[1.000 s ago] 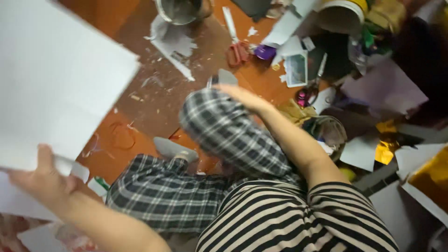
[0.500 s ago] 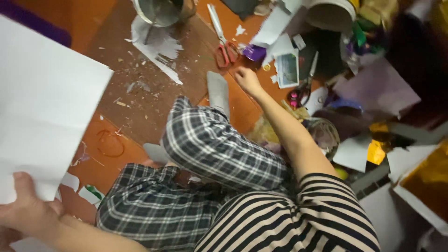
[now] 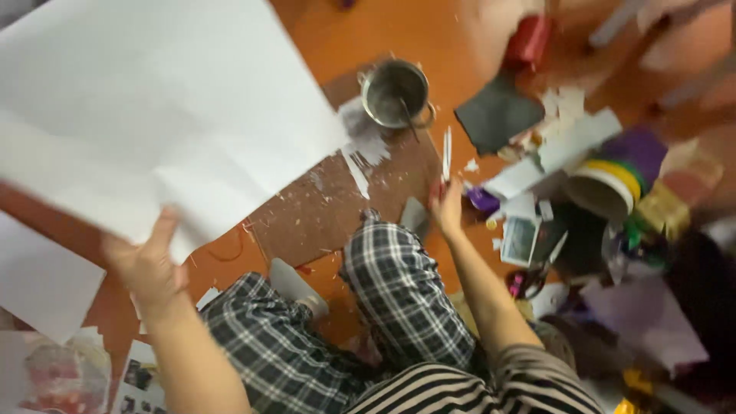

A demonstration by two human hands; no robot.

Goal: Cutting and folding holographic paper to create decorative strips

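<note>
Biggest thing in my view: large white paper sheet [image 3: 153,107], held up, filling the upper left and tilted down toward the middle. Left hand [image 3: 149,264] grips its lower edge, thumb on top of the sheet, fingers behind it.

Under it an orange floor [image 3: 383,31] with a dark brown board [image 3: 330,207] flat on it, speckled with white scraps. I sit on the floor, plaid trouser legs [image 3: 399,299] bent in front of me, one knee just beside the board's near edge.

Right side is a blurred heap of clutter: white bucket [image 3: 606,188] with yellow and green bands lying on its side, a black sheet [image 3: 498,115] above it, a purple piece beside the bucket.

Metal pot [image 3: 395,92] stands at the board's far edge, something thin sticking out of it.

Right hand [image 3: 446,205] is stretched out past the knee, at the board's right edge. It is closed on the red handles of a pair of scissors [image 3: 446,157], blades pointing away from me toward the pot. Motion blur, so I can't tell the finger placement in the handles.
</note>
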